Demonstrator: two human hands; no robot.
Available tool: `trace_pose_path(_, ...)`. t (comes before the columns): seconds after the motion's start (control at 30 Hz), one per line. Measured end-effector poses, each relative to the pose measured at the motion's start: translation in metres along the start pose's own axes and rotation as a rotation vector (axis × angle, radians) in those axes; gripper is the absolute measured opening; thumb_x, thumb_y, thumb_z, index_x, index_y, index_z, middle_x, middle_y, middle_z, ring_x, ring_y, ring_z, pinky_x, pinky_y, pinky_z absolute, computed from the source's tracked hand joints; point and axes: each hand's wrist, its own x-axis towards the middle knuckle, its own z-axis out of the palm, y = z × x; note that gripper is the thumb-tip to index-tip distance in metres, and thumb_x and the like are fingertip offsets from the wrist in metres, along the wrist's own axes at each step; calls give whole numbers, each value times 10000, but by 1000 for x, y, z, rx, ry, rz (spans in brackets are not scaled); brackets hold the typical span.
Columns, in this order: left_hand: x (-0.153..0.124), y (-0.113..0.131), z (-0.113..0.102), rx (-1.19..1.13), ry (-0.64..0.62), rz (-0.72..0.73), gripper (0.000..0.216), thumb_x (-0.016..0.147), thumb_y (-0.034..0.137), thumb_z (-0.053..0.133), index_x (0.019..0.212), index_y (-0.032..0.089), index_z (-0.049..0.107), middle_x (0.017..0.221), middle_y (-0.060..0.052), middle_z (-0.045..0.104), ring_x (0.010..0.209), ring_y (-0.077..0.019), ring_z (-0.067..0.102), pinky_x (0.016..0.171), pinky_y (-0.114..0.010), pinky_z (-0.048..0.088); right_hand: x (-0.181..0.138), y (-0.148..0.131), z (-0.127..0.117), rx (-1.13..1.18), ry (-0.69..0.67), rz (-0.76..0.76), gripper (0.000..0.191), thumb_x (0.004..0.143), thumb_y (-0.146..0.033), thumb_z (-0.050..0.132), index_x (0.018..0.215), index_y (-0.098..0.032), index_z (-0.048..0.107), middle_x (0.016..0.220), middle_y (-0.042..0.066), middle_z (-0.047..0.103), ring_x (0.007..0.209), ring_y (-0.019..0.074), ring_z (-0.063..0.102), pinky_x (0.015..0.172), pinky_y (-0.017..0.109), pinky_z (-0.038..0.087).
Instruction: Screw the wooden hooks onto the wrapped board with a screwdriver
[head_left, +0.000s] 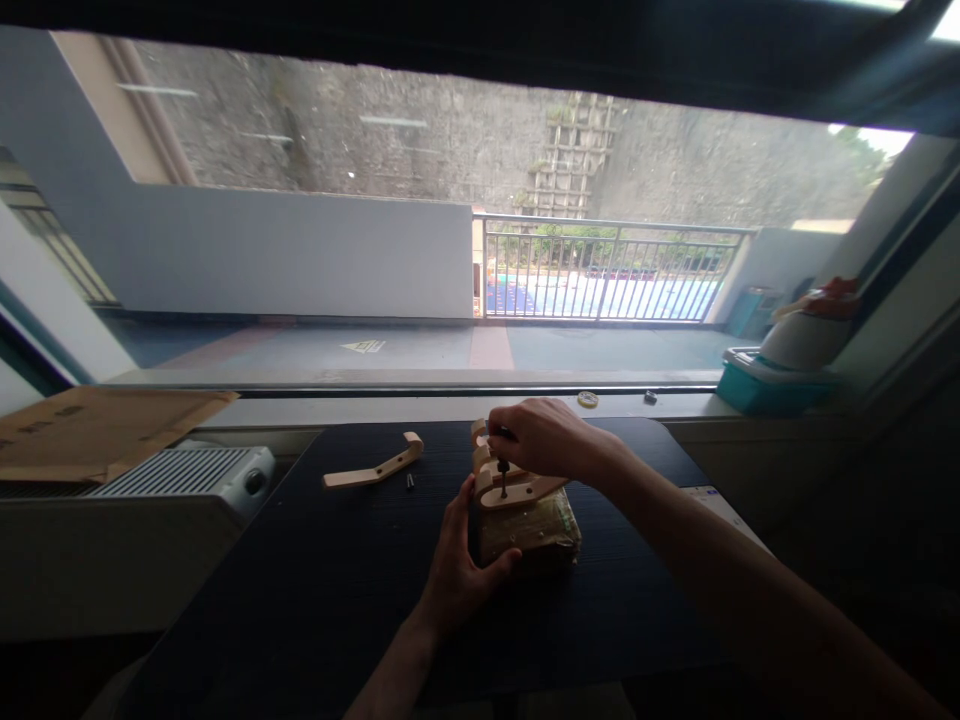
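My right hand (541, 438) is closed around a screwdriver (503, 478), its shaft pointing down at a hole in a light wooden hook (516, 496). That hook lies on a brownish block (534, 530), with other similar hooks behind it, partly hidden by my right hand. My left hand (469, 545) grips the near left side of the block, thumb on the front and fingers along the side. To the left, a loose wooden hook (377, 470) with two dark holes lies on the table. Small screws (409, 481) lie beside it.
The dark table (315, 580) stands against a window sill (480, 407). On the sill are a roll of tape (588, 399), a small dark object (650, 397) and a teal box (776, 385). A radiator (187, 480) with cardboard (112, 425) on it stands left; papers (724, 510) lie at right.
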Motion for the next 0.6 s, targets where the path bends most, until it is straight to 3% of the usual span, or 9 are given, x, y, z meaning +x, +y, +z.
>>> trace_pose_path(0.33, 0, 0, 0, -1, 1, -8, 940, 723, 359, 690, 1437, 303, 81, 1426, -106, 305, 1307, -297, 343, 1059, -500, 322, -1, 1, 20, 30, 66, 113, 341, 961, -336, 321, 860, -157, 593, 766, 56, 644, 620, 121, 544, 558, 264, 270)
trace_pose_path(0.6, 0, 1, 0, 5, 12, -4, 936, 719, 356, 692, 1436, 297, 93, 1424, -116, 313, 1305, -312, 348, 1045, -512, 336, 4, -1, 2, 3, 5, 20, 282, 915, -347, 430, 914, -167, 647, 763, 53, 660, 629, 122, 552, 551, 252, 272)
